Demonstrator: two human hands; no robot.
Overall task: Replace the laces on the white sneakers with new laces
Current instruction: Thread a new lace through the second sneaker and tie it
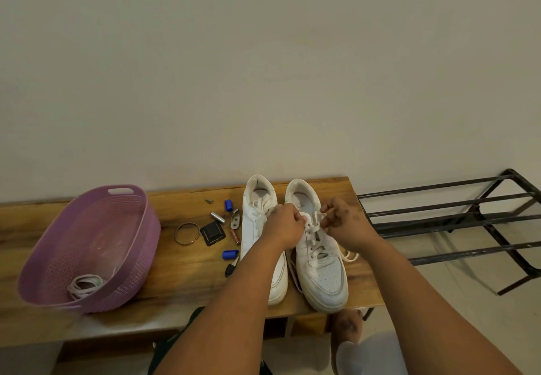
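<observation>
Head view: the only view, looking down over my forearms.
Surface [181,284]: a wooden bench top against a pale wall.
Sneakers: two white ones, side by side, toes toward me; the left sneaker [263,245] is partly covered by my left forearm, the right sneaker [320,263] is in plain sight.
My left hand [285,222]: fingers curled, pinching the lace [311,229] at the upper eyelets of the right sneaker.
My right hand [342,222]: fingers curled, pinching the same lace from the other side.
Loose lace end [349,256]: lies on the surface just right of the right sneaker.
Basket [87,245]: one, purple plastic, left end of the surface, well apart from the sneakers.
Coiled laces [85,284]: one white bundle inside the basket, near its front wall.
Between basket and sneakers: one twisted bangle [187,234], one black square piece [212,233], two blue caps [228,205] [230,254], one silver cylinder [218,218], other bits too small to name.
Rack [456,219]: one black metal shoe rack on the floor, right of the surface.
</observation>
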